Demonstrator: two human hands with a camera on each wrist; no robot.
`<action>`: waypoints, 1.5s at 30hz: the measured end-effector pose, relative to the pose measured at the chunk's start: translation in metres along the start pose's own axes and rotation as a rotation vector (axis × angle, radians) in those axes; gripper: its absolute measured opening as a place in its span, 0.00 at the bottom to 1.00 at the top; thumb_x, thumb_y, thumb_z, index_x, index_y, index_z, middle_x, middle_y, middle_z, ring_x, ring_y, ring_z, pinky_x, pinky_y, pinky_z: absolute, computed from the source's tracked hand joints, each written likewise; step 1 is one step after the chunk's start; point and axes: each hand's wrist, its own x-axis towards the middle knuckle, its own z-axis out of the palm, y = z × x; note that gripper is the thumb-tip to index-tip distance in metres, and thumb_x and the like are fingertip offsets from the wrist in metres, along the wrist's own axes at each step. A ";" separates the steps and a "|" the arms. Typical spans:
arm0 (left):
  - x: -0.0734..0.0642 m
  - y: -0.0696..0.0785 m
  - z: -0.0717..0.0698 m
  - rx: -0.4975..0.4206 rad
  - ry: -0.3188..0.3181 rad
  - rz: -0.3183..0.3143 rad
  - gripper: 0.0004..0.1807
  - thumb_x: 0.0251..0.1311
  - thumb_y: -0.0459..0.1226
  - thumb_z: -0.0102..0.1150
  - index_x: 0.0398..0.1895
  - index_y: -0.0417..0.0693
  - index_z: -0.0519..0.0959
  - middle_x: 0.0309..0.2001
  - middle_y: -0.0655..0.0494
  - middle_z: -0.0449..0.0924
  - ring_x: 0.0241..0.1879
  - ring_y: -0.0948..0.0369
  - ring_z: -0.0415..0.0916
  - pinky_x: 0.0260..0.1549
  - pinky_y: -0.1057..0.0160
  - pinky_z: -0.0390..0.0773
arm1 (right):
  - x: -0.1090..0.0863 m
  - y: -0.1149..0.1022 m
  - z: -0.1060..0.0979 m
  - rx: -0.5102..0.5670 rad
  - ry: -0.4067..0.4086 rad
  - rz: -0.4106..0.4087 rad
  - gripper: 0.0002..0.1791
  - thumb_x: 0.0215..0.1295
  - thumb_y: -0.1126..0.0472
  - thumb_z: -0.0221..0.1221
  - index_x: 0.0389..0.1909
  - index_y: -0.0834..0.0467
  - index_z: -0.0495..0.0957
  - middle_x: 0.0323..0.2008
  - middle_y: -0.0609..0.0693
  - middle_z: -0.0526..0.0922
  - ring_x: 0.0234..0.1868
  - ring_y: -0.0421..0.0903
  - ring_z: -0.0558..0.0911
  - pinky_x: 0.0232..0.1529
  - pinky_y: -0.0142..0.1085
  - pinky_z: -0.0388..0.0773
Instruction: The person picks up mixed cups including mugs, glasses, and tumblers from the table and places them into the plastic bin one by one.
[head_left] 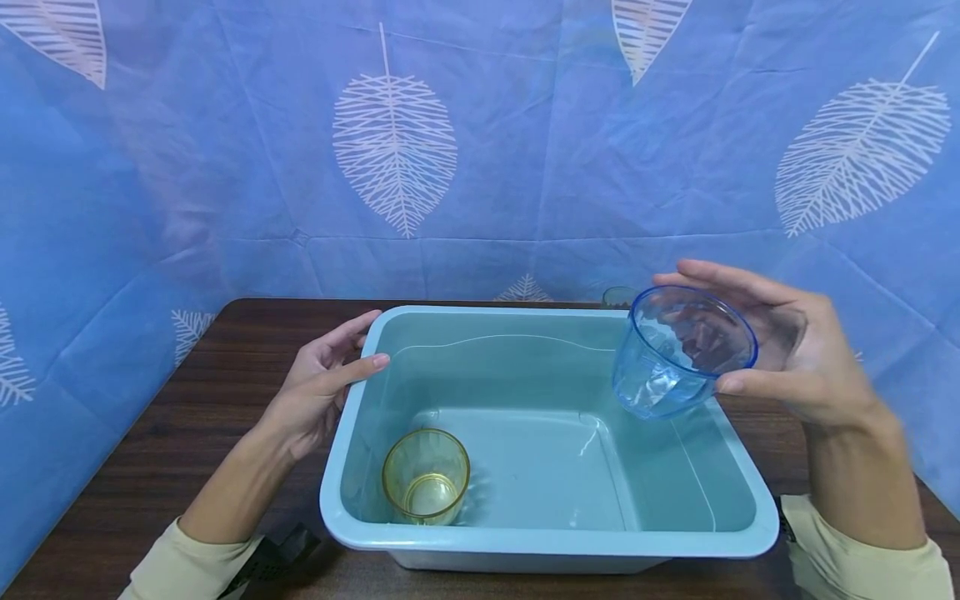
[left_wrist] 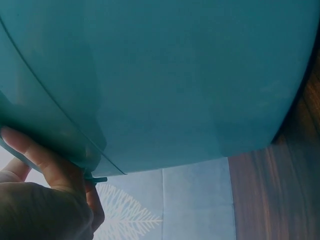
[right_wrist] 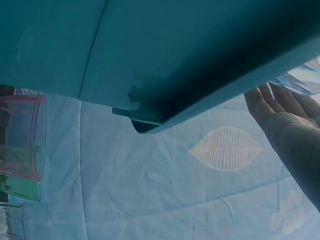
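Blue and see-through, the cup is tipped over a little: its mouth looks up and to the right, and its bottom points down and to the left. So its long line, from bottom to rim, runs on a slant. It is up high, over the far right part of the tub. The cup is round, with a darker blue rim and shiny, bumpy sides. The right hand pinches it, thumb on the near side and fingers at the far side. The left hand grips the tub's left edge, thumb on top and fingers tucked under.

The tub is pale blue-green, smooth and boxy, with rounded corners. A yellow cup sits inside, near the front left corner, mouth up. The table is dark brown with wood stripes. Behind it hangs a creased blue cloth with white leaves.
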 end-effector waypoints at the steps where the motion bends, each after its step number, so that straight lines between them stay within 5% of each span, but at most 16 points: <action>1: 0.000 0.000 0.000 -0.005 0.000 -0.004 0.36 0.68 0.26 0.61 0.78 0.40 0.62 0.50 0.48 0.72 0.33 0.65 0.85 0.34 0.63 0.90 | 0.000 0.000 0.000 -0.002 -0.002 0.001 0.48 0.43 0.86 0.69 0.67 0.88 0.56 0.65 0.75 0.73 0.65 0.62 0.78 0.71 0.41 0.73; 17: -0.001 0.003 -0.001 -0.128 -0.038 -0.040 0.37 0.70 0.25 0.58 0.80 0.38 0.57 0.48 0.51 0.74 0.35 0.66 0.87 0.38 0.63 0.90 | -0.003 0.002 0.002 -0.018 -0.012 0.066 0.49 0.42 0.88 0.65 0.70 0.85 0.55 0.67 0.73 0.72 0.66 0.61 0.77 0.70 0.41 0.73; 45: -0.001 0.002 0.001 -0.100 -0.014 -0.044 0.36 0.69 0.25 0.59 0.79 0.40 0.60 0.49 0.50 0.74 0.33 0.64 0.88 0.35 0.64 0.90 | -0.004 0.006 0.006 -0.050 -0.127 0.130 0.51 0.42 0.89 0.68 0.70 0.86 0.53 0.70 0.74 0.68 0.70 0.61 0.74 0.71 0.42 0.74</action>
